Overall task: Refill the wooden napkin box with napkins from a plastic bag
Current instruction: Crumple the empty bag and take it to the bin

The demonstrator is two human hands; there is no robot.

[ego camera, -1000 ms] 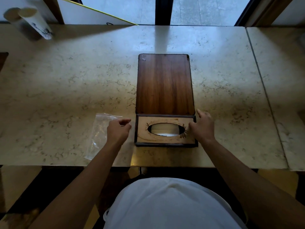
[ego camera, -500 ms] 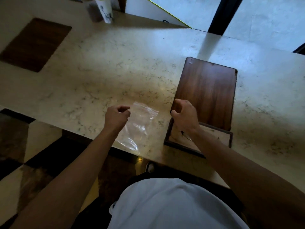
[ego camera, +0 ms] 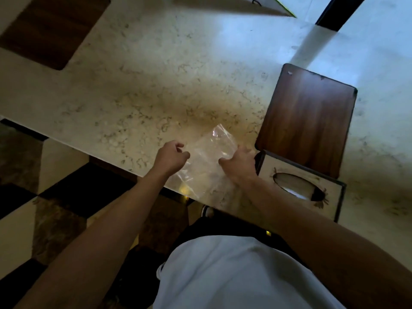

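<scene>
A clear, flat plastic bag [ego camera: 209, 152] lies on the marble table [ego camera: 156, 85] near its front edge. My left hand [ego camera: 170, 158] is curled, and its fingertips pinch the bag's left edge. On the bag's right side is my right hand [ego camera: 239, 166], fingers closed on the plastic. The wooden napkin box [ego camera: 267, 168] sits just right of that hand. White napkin shows through the oval opening [ego camera: 296, 186] in its pale top. A dark wooden panel [ego camera: 305, 121] lies behind the box, touching it.
A dark wooden inlay [ego camera: 51, 30] is set in the table at the far left. A white board [ego camera: 234, 5] leans at the back edge. Below the table's front edge [ego camera: 111, 161] is a checkered floor [ego camera: 44, 197].
My right hand left the napkin box and moved left onto the plastic bag. My left hand stayed at the bag's left edge. The view swung left and down.
</scene>
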